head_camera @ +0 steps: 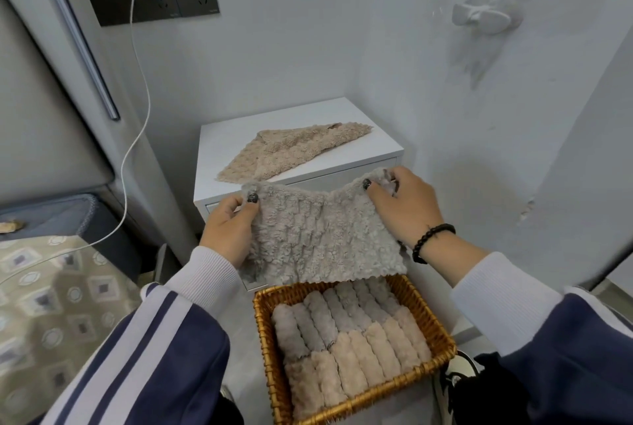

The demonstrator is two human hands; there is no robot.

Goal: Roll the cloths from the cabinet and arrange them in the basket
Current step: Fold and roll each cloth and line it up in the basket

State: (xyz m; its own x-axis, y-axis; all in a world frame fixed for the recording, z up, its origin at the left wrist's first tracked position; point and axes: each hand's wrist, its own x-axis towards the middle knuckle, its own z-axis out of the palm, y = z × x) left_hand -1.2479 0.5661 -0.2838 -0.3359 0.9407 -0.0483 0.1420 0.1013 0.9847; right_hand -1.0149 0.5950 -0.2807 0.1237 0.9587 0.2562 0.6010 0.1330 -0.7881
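From the head view, mid-frame: the left hand and right hand each have their fingers pinched on a top corner of a fluffy grey cloth, held spread in the air above the wicker basket. The basket, lower centre, is already packed with rolled cloths, grey behind, beige in front. One beige cloth lies flat on the white cabinet behind. I'd say fold it into an even strip first, then roll tight so it matches the rest; a loose roll would probably spring open in the row.
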